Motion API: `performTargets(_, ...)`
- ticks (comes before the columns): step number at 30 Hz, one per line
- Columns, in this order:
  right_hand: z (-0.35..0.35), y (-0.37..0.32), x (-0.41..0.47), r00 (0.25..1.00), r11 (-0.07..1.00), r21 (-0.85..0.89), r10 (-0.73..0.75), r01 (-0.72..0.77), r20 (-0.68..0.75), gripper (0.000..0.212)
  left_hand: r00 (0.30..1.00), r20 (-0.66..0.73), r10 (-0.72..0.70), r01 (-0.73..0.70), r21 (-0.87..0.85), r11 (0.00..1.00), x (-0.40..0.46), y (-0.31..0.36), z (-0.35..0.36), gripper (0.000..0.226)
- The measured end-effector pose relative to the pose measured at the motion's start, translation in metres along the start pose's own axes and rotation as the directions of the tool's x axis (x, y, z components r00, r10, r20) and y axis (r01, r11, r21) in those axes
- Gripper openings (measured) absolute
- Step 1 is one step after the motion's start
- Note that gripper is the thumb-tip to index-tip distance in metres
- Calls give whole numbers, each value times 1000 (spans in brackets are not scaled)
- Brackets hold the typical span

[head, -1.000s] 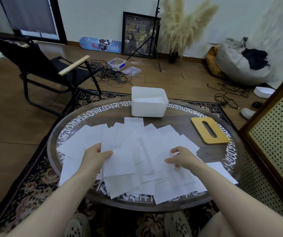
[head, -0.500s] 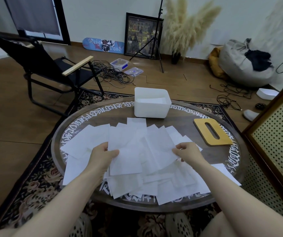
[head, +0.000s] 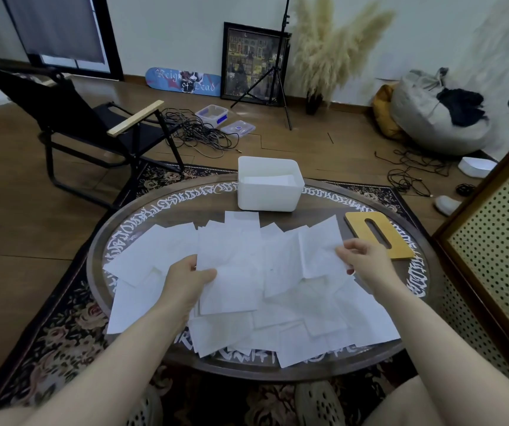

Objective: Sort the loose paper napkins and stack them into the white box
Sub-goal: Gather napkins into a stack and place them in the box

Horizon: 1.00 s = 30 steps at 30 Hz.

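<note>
the left hand [head: 187, 279] pinches the left edge of a white paper napkin [head: 231, 272], thumb on top and fingers curled under it, over the middle of the pile. the right hand [head: 367, 259] pinches the right edge of another napkin [head: 320, 250], which is lifted and tilted up off the heap, its far corner pointing toward the wooden lid [head: 379, 236]. the loose napkins [head: 277, 318] lie spread and overlapping across the near half of the round surface [head: 142, 216], some hanging over its near rim. the white box [head: 267, 195] stands upright at the far edge of the surface, apart from the pile, open at the top, with a flat white layer visible inside; whether that is stacked napkins or the bottom cannot be told. the wooden lid, yellow with a long slot, lies flat to the right of the box, just beyond the right hand. past the surface, a black folding chair [head: 72, 118] stands on the wooden floor at the left, a tangle of cables [head: 198, 133] lies behind it, and a grey beanbag [head: 431, 118] slumps at the right near the wall.
</note>
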State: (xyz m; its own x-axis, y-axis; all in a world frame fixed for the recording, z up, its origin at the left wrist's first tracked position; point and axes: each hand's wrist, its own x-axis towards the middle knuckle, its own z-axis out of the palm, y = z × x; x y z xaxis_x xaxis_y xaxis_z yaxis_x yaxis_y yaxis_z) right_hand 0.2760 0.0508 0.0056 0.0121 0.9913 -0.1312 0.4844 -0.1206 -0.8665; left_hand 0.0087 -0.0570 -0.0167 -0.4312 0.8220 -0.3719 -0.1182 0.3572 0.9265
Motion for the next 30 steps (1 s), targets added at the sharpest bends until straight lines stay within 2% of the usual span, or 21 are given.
performTargets(8,-9,-10,-5,995,976,200,-93,88,18,7,1000,7,2,-2,9,1000,0,1,9,19)
performTargets(12,-19,-12,-4,991,939,317,-130,129,-20,9,1000,6,2,-2,12,1000,-1,1,12,19)
performTargets(16,-28,-11,-2,983,936,301,-180,182,-34,13,1000,11,5,-5,14,1000,-2,2,13,19)
performTargets(22,-8,-6,0,979,956,257,-171,139,109,13,1000,1,-2,2,17,1000,-3,3,12,17)
performTargets(28,13,4,3,975,987,148,-93,63,203,12,1000,-11,-6,6,1,1000,-3,5,8,17)
performTargets(30,19,8,1,977,998,63,-42,30,209,13,1000,-9,-3,3,-6,1000,-3,5,6,18)
